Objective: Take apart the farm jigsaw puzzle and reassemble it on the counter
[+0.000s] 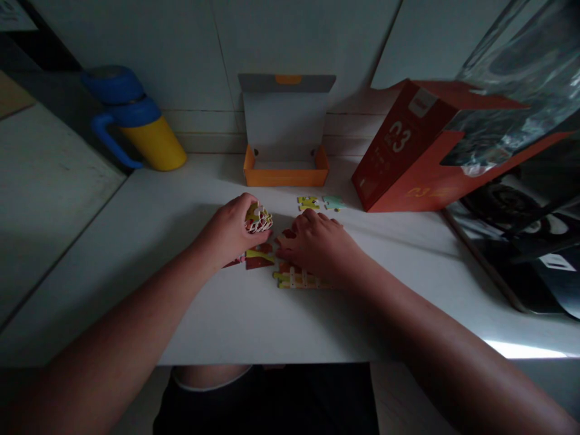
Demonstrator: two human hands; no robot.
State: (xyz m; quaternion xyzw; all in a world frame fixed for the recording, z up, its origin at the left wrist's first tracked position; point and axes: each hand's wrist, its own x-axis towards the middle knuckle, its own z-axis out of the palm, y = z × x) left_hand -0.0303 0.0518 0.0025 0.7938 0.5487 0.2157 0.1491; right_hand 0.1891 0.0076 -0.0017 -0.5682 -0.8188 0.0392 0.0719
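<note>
My left hand [231, 226] is closed round a small stack of jigsaw puzzle pieces [258, 219], their pale edges facing right. Beneath that hand, a red-and-yellow puzzle piece [260, 257] lies flat on the white table. My right hand [319, 241] bends low over the tabletop, with a brownish puzzle piece [286, 235] between its thumb and fingers. Partly covered by the right palm is a joined strip of pieces with a fence pattern [292, 278]. Beyond the right fingers lie a yellow-green puzzle piece [308, 203] and a pale green one [333, 203].
An open orange box [286, 177] stands against the wall, its lid raised. To its left is a blue-and-yellow flask [154, 142]. A tall red box [394, 151] with clear plastic leans at the right, beside a black stove [521, 241].
</note>
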